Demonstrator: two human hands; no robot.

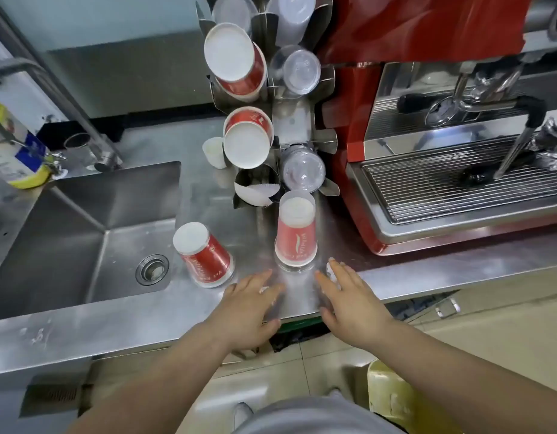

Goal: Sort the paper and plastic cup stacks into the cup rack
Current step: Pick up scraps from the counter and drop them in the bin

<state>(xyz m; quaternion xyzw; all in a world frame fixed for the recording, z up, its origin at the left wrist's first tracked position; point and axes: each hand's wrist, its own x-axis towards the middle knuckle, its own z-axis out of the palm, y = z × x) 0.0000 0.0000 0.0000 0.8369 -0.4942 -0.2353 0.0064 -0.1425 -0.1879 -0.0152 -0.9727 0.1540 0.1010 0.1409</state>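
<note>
A stainless steel surface (83, 324) ran along a café wall, with the cup rack (329, 142) standing near its middle. Far left of the rack sat a sink (83, 233). Between sink and rack, a stack of red paper cups (205, 256) stood upside down, tilted slightly. The left hand (250, 303) hovered in front of the rack, spread flat and empty. Directly in front of the rack stood a second inverted stack (296, 236), apparently sleeved in a clear plastic cup. The right hand (349, 297) lay loose and empty just right of it. Right of the rack stood a red espresso machine (443, 151). These stacks looked light, crushable and prone to toppling; gripping mid-wall seemed wisest. Open room lay along the front edge; the sink's lip beside the left stack was a hazard.
</note>
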